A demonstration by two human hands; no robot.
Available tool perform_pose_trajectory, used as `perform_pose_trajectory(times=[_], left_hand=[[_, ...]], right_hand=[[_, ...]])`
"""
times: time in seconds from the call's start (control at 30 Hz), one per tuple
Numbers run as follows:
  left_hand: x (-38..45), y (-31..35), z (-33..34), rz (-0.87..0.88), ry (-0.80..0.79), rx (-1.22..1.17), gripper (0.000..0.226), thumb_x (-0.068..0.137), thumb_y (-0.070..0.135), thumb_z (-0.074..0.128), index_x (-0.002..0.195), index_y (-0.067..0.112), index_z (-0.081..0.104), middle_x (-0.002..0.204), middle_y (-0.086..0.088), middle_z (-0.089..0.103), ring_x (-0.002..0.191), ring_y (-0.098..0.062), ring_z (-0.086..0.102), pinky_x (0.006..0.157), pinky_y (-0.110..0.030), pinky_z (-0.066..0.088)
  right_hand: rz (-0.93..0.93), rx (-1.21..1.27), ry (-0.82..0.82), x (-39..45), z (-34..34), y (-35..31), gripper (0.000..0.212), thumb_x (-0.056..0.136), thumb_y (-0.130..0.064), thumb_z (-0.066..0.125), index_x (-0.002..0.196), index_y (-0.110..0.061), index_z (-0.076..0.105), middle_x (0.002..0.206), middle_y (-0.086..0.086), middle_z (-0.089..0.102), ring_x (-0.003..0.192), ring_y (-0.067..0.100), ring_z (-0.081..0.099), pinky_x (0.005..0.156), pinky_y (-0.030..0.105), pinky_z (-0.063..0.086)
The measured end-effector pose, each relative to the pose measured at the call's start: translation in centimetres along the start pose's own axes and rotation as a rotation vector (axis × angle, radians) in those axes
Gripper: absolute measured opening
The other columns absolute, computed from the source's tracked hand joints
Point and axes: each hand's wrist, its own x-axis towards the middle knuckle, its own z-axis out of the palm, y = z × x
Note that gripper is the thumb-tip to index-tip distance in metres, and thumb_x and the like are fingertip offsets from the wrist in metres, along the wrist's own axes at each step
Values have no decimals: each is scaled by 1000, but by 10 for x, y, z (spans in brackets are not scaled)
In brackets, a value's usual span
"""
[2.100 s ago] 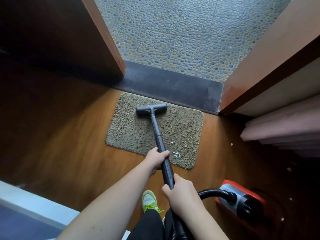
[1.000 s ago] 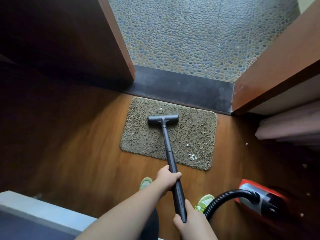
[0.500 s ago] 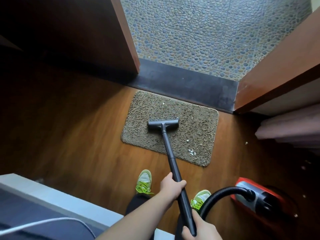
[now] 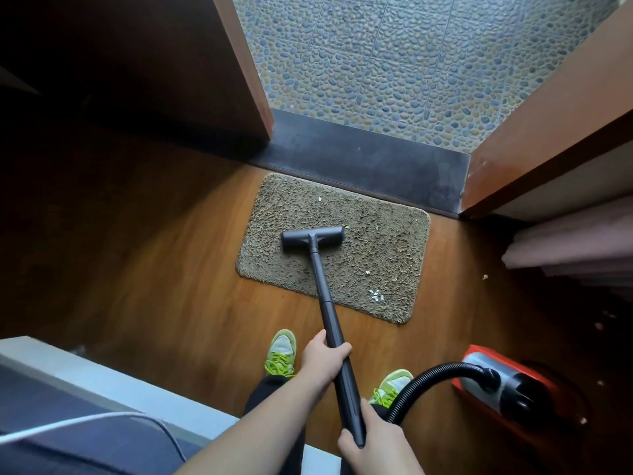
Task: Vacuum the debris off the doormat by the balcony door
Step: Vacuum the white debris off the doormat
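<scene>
A shaggy brown doormat (image 4: 376,255) lies on the wood floor before the dark door sill (image 4: 370,159). The black T-shaped vacuum head (image 4: 312,237) rests on the mat's left-middle part. Its dark wand (image 4: 329,313) runs back toward me. My left hand (image 4: 323,359) grips the wand midway. My right hand (image 4: 368,443) holds its lower end by the hose. White debris bits (image 4: 376,295) lie near the mat's front right; a few more specks sit near the far edge (image 4: 320,199).
The red canister vacuum (image 4: 503,385) with its black hose (image 4: 431,375) stands at my right. Pebbled balcony tiles (image 4: 411,56) lie beyond the open door. A pale bed edge (image 4: 102,382) is at the lower left, folded pink fabric (image 4: 575,248) at right. Crumbs dot the floor (image 4: 485,277).
The vacuum head has been drawn back from the mat's far edge toward its middle. My hands slid lower in the view as I stepped back; both shoes now show.
</scene>
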Motion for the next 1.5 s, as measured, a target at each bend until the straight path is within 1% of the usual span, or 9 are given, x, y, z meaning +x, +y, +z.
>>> perform_pose_trajectory(times=[0.17, 0.33, 0.67, 0.9, 1.0, 1.13, 1.27, 1.4, 1.5], left_hand=[[16, 25, -16, 53, 10, 35, 61, 89, 24, 63, 145, 13, 41, 103, 3, 58, 75, -9, 53, 49, -12, 40], [30, 41, -22, 31, 2, -14, 40, 83, 22, 67, 120, 22, 52, 85, 3, 59, 81, -22, 63, 68, -36, 60], [30, 50, -22, 56, -47, -121, 38, 85, 18, 65, 119, 23, 47, 82, 0, 59, 74, -19, 62, 55, -27, 53], [3, 30, 8, 13, -61, -124, 31, 85, 17, 64, 73, 29, 38, 83, 1, 58, 81, -23, 65, 60, -30, 56], [-5, 17, 19, -3, -79, -105, 22, 84, 22, 65, 93, 28, 45, 84, 6, 55, 89, -23, 65, 66, -31, 58], [-9, 7, 27, -17, -63, -53, 72, 82, 29, 65, 146, 15, 38, 119, -2, 59, 99, -21, 64, 60, -23, 52], [-10, 2, 25, -16, -50, -51, 76, 85, 29, 63, 151, 15, 29, 122, 0, 54, 96, -17, 60, 56, -17, 46], [-10, 0, 22, -4, -24, -54, 86, 76, 37, 64, 152, 17, 29, 133, -4, 56, 104, -21, 62, 86, -33, 55], [-3, 2, 19, 22, 1, -40, 81, 80, 35, 65, 151, 15, 31, 134, -4, 56, 107, -22, 62, 88, -31, 55]], right_hand=[[-46, -47, 9, 24, 9, -14, 58, 88, -43, 45, 140, -19, 36, 113, 4, 62, 88, 19, 52, 79, 26, 43], [-58, -76, 23, 35, 2, -30, 45, 88, -40, 47, 125, -15, 47, 112, 9, 62, 85, 23, 51, 72, 29, 41], [-91, -104, 39, 34, -13, -35, 23, 86, -36, 48, 98, -17, 48, 99, 7, 64, 80, 24, 52, 68, 31, 43], [-124, -147, -2, 16, -27, 2, 27, 87, -36, 50, 109, -21, 51, 90, 2, 61, 85, 19, 57, 69, 23, 43], [-110, -110, -33, 5, -32, 15, 37, 86, -35, 52, 122, -26, 50, 103, 1, 65, 94, 14, 61, 79, 17, 44], [-93, -67, -94, -2, -31, 23, 43, 84, -34, 52, 126, -30, 48, 109, -1, 65, 99, 9, 61, 80, 13, 42], [-87, -57, -108, -2, -28, 27, 39, 84, -36, 51, 123, -30, 48, 104, -4, 63, 96, 7, 60, 77, 10, 41], [-98, -41, -89, -2, -25, 25, 32, 84, -35, 51, 115, -28, 51, 99, -3, 64, 91, 6, 60, 65, 3, 38], [-123, -52, -56, 0, -22, 20, 33, 85, -37, 51, 117, -30, 51, 94, -5, 64, 86, 6, 59, 65, 7, 39]])
